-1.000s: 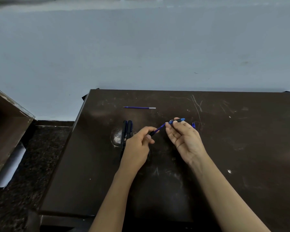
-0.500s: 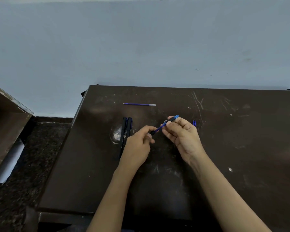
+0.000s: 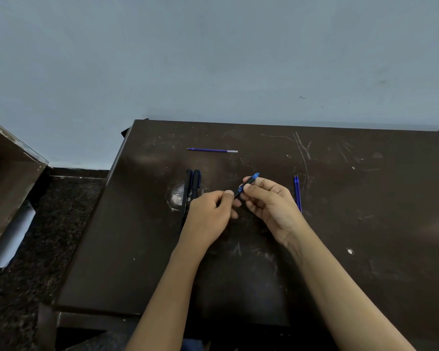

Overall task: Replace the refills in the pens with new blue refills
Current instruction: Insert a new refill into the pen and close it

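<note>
The left grip [image 3: 211,211], a bare hand, is clenched on the lower end of a pen [image 3: 247,184], pinching it between thumb and forefinger. That end of the pen is hidden under the fingers. The right grip [image 3: 271,206], also bare, grasps the same pen higher up, its fingers curled round the barrel. The pen slants above the middle of the desk [image 3: 365,224], and only its blue upper end and a short dark stretch show between the two hands. Whether a refill sits inside it cannot be told.

Two dark pens [image 3: 193,183] lie side by side and touching, just left of the left grip and pointing to the far edge. Their near ends are hidden behind that hand. A single refill [image 3: 212,150] lies alone toward the far left corner, parallel with the far edge, with one pale end. A pair of refills [image 3: 297,191] lies close together just right of the right grip, their near ends covered by that hand.

The desk's right side is cut off by the frame, and the forearms cover part of its near edge. Its dark top is scratched and smudged. At the left a brown panel [image 3: 8,186] is cut off too, and what it belongs to is unclear.
</note>
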Demonstrator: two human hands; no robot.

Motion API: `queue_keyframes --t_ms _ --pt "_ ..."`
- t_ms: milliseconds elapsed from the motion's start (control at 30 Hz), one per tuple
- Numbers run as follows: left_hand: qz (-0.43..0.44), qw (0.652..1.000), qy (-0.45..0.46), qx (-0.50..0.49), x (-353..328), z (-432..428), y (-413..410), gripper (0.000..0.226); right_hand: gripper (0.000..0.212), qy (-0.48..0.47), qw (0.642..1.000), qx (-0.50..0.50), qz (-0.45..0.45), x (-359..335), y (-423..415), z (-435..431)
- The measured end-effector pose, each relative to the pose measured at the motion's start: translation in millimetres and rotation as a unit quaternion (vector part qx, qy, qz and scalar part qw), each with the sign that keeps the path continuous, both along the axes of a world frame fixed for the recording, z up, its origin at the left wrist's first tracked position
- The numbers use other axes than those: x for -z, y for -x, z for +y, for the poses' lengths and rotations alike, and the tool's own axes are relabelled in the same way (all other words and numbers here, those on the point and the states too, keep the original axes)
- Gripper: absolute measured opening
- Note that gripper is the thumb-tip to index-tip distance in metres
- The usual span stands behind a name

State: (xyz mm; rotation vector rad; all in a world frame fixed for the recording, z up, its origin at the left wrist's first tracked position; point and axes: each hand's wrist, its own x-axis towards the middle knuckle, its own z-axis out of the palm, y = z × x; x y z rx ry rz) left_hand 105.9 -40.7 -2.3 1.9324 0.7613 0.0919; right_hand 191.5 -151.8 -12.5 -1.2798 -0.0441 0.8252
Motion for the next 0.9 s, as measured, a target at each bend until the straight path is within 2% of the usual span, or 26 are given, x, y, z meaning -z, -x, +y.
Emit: queue_keyframes --t_ms 200,333,567,800,900 --pt "-0.004 1.000 -0.005 0.009 -0.5 1.7 0.6 0.024 0.017 -0.002 1.000 0.010 -0.006 0.1 -2.6 -1.3" --pt "-0.013 0.999 0.025 0.019 -1.1 -0.2 1.4 0.018 0.016 -0.003 1.000 0.017 -0.008 0.1 -3.0 -1.5" --pt "0.014 1.000 -0.007 -0.008 0.4 1.8 -0.8 0.037 0.016 -0.003 1.000 0.011 -0.018 0.4 -4.6 -1.8" --pt "-0.032 0.998 -0.042 0.019 3.6 -0.4 1.0 0.024 0.019 -0.006 1.000 0.004 -0.026 1.6 -4.5 -2.6" --pt "-0.028 0.998 -0.057 0.015 4.0 -1.5 0.2 0.027 0.018 -0.006 1.000 0.006 -0.025 2.3 -3.7 -1.5"
